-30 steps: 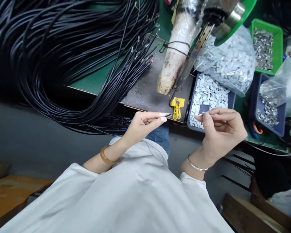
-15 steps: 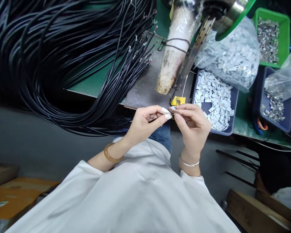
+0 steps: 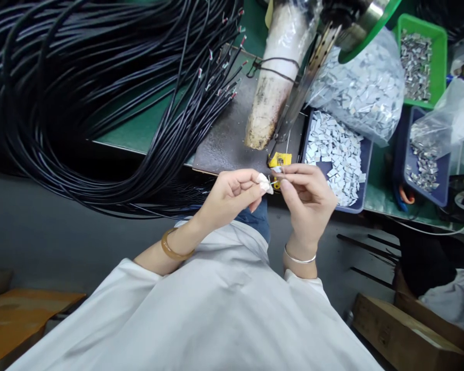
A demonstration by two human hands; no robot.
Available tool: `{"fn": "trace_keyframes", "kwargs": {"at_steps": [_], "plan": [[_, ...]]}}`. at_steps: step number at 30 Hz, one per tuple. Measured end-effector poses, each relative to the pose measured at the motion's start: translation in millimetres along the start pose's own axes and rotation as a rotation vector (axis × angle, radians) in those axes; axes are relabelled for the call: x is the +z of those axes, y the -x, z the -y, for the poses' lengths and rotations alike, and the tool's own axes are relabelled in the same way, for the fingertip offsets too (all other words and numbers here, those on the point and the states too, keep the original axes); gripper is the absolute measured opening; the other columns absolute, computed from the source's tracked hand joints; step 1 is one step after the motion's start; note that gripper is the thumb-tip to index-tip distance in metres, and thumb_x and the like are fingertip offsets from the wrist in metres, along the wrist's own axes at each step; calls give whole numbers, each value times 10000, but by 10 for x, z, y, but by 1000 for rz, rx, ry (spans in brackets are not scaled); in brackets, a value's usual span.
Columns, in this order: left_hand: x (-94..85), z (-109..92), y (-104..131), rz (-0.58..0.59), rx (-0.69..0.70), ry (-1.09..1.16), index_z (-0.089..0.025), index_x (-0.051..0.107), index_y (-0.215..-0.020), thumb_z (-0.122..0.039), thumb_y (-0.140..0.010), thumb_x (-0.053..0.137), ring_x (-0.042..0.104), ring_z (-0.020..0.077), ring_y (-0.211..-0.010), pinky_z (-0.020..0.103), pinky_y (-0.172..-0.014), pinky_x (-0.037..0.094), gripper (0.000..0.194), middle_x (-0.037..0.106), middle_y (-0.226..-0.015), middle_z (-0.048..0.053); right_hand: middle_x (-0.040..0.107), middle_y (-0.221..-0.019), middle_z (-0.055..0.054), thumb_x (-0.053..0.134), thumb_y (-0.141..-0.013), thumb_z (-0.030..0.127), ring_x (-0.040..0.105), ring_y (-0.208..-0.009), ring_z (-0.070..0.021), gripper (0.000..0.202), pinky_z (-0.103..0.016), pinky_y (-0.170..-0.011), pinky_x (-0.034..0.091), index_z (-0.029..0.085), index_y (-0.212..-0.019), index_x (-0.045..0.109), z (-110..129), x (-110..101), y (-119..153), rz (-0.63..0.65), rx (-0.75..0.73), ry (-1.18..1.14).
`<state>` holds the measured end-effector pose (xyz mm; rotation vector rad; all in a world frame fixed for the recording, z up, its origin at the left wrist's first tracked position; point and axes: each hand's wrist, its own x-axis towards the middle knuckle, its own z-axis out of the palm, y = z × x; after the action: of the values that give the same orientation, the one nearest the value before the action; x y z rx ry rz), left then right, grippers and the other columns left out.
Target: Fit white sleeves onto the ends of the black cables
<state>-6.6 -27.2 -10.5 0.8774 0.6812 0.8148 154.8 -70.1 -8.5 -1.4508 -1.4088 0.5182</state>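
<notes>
My left hand (image 3: 235, 193), white wrapping on its thumb and forefinger tips, is closed in a pinch; what lies between those tips is too small to make out. A thin greenish wire (image 3: 274, 183) bridges the short gap to my right hand (image 3: 307, 193), whose thumb and fingers are pinched on its other end. Just beyond the fingertips, a yellow piece (image 3: 280, 159) sits on the dark board (image 3: 220, 149) under the machine's tip. Right of my right hand stands a blue tray (image 3: 361, 178) of small pale flat pieces (image 3: 334, 149).
Black cables (image 3: 112, 103) with stripped ends heap over the left of the green table. A stained white machine arm (image 3: 268, 93) hangs ahead of my hands. A bag of pale pieces (image 3: 359, 87), a green bin (image 3: 441, 62) and a second blue bin (image 3: 443, 175) stand at right.
My hands stay together near the same spot, fingertips slightly shifted; the greenish wire between them shows more plainly. The whole view has slid a little, with the bench things shifting left.
</notes>
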Motion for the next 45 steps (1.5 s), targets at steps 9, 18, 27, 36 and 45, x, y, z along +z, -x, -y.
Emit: {"fn": "trace_keyframes", "kwargs": {"at_steps": [9,18,27,36,45], "plan": [[-29,45,-21,42,40,-62,-139,657,-763,-413,-809,800,465,63,-467,194,-457,359,313,557,-548,-26,722,-1002,-19,680,-896,231,719,-940,-173,87,-351,-785,648,285,-933,737,-30,36,17,60,-26,-54],[-82,29,-13,129,-81,18,-153,625,-748,-466,-812,778,339,42,-390,212,-399,196,355,558,-504,-20,738,-997,-13,691,-890,214,723,-919,-164,112,-326,-752,641,296,-938,749,-13,11,3,95,-51,-93],[-44,37,-1,128,-26,61,-141,596,-738,-392,-815,795,420,40,-433,168,-427,280,329,564,-507,-31,741,-1008,-3,704,-873,135,713,-937,-137,203,-273,-768,628,294,-986,763,-36,18,-4,99,-91,-157],[-74,71,2,147,-43,68,-149,580,-770,-417,-848,759,329,25,-402,168,-389,212,332,559,-512,-34,749,-1013,-5,711,-873,146,726,-940,-149,194,-300,-783,647,293,-990,760,-67,9,-15,111,-117,-133],[43,132,39,-49,140,-17,-153,584,-761,-377,-800,802,463,48,-463,158,-459,375,315,564,-540,-44,738,-1018,-2,703,-860,111,738,-924,-149,157,-326,-825,652,252,-924,730,-21,138,66,-12,-150,-92]]}}
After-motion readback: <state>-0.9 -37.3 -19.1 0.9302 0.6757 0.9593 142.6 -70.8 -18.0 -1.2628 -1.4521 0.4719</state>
